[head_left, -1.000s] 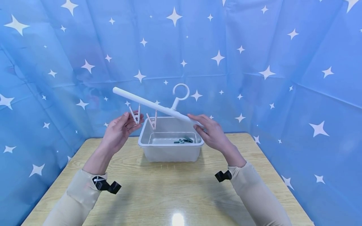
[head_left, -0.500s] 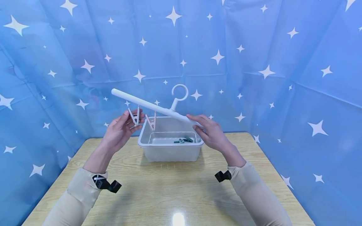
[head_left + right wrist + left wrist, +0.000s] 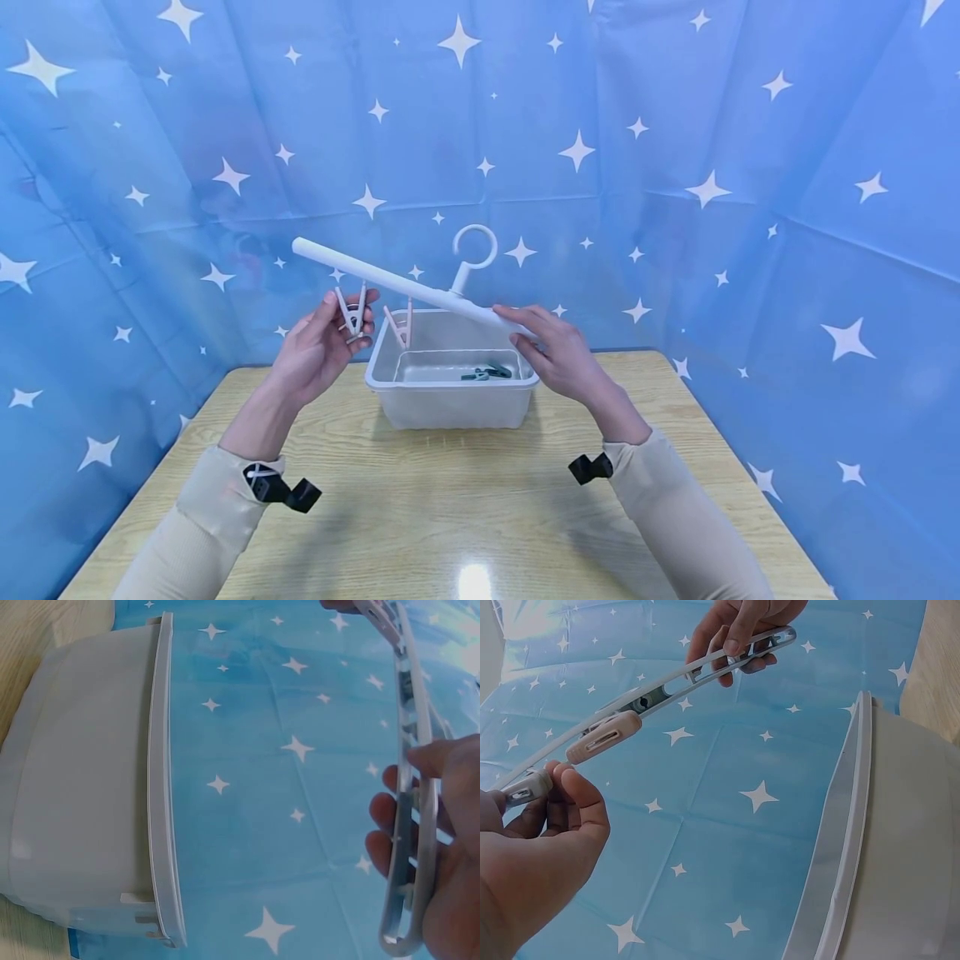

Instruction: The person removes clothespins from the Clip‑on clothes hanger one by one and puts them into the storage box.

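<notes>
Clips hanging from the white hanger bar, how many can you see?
2: a white clip held by the left hand, toward the free end of the hanger, and a pink clip nearer the hook. The right hand may hide others.

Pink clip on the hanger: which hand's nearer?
Left. The left hand is just left of the pink clip, holding the neighbouring white clip; the right hand is farther off, to its right, gripping the opposite end of the hanger.

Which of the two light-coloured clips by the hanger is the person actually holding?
The pale grey clip, farther from the hook, is pinched in the left hand. The pink clip sits closer to the hook, outside that grip.
</notes>
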